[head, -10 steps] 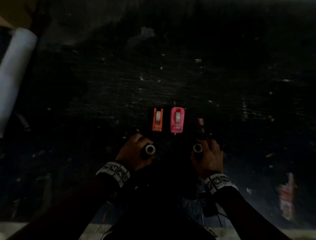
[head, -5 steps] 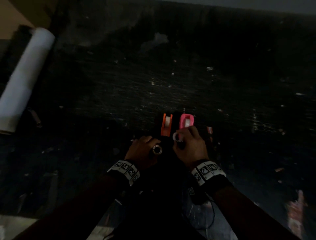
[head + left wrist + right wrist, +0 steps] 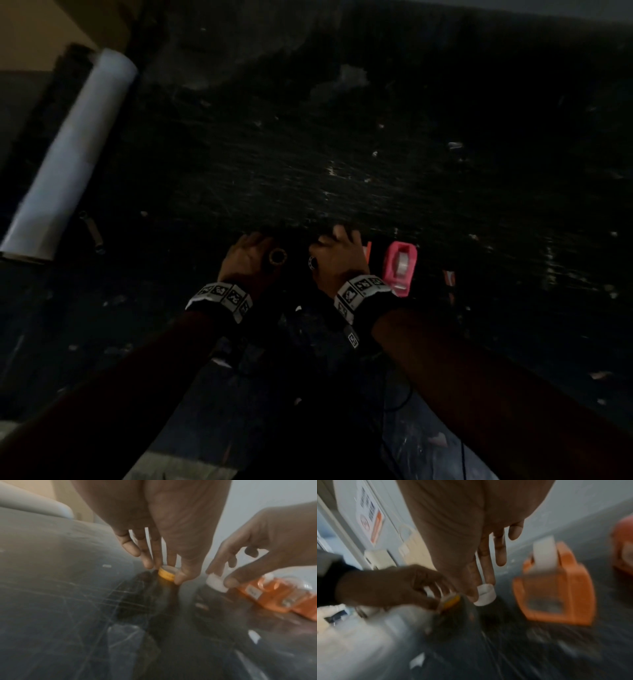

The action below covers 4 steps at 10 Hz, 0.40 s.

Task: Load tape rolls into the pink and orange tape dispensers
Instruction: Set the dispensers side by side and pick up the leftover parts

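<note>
Grip, left hand point(image 3: 154, 524): fingertips and thumb pinch a small yellow-rimmed ring point(image 3: 167, 573), apparently a tape core or roll, low over the dark scratched desk point(image 3: 60, 595). Grip, right hand point(image 3: 471, 527): thumb and fingertips pinch a small white ring point(image 3: 485, 595), likewise held just above the desk and near the left hand's ring, the two apart. Both wrist views are motion-blurred, so whether either ring carries tape or is a bare core cannot be told. From the head camera the scene is very dark; the rings appear only as small circles at the inner edges of the hands, and the orange tape dispenser point(image 3: 556, 588) is almost wholly hidden behind the right hand, showing as a thin orange sliver. In the right wrist view it stands upright just to the right of the white ring, a white tape roll point(image 3: 544, 553) seated in its cradle. Pink tape dispenser point(image 3: 400, 265) stands beside the orange one, farther right, also with a pale roll in it; its near end is partly cut off by the wrist band. Large white paper roll point(image 3: 72, 154) lies at the desk's far left.
</note>
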Motion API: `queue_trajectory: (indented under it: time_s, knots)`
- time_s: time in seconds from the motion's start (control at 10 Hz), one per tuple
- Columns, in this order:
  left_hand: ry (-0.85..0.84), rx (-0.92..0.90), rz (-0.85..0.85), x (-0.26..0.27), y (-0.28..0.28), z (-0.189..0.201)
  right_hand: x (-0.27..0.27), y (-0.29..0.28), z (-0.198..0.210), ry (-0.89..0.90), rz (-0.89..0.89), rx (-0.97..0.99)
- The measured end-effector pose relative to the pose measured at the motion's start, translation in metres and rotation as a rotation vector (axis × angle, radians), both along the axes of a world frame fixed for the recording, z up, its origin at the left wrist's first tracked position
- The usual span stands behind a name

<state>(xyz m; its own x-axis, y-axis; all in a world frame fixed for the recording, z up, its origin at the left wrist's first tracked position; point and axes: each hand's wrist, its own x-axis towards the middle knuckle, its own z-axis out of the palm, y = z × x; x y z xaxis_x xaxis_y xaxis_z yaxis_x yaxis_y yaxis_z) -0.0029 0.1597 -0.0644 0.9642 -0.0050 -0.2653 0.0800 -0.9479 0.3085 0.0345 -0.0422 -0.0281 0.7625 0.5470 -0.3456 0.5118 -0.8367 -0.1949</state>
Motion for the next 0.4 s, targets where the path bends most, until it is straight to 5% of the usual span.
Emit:
queue_trajectory:
  time_s: [0.2,0.4]
  knots:
    - [-0.059,-0.075,0.014,-0.013,-0.002,0.008,-0.010,-0.015,0.013,-0.047,-0.067,0.057]
    - [-0.178,-0.132,0.048,-0.053,0.020,0.010,-0.052,-0.086,0.033,-0.291,-0.298,0.221]
